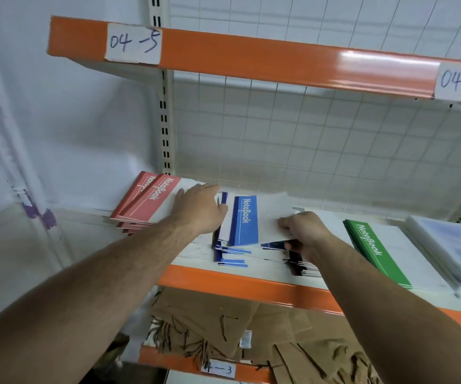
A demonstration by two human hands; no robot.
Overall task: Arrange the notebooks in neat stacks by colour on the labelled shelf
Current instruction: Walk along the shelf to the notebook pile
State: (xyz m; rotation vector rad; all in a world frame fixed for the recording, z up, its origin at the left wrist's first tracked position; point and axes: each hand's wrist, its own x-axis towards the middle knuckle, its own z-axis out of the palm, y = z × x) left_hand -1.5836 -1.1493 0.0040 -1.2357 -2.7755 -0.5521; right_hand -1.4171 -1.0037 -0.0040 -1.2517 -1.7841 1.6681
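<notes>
On the middle shelf (240, 286) a stack of red notebooks (146, 200) lies at the left. My left hand (199, 209) rests flat with straight fingers on the white part of that stack, beside the blue ones. A messy pile of blue notebooks (244, 220) sits in the middle. My right hand (304, 234) pinches the right edge of the top blue notebook, which is lifted slightly off the pile. A green notebook stack (373, 250) lies to the right.
The shelf above carries a paper label reading 04-5 (133, 43). A stack of pale plastic-covered items (451, 248) sits at the far right. Brown paper bags (223, 328) fill the shelf below. A wire grid backs the shelves and a white wall stands at the left.
</notes>
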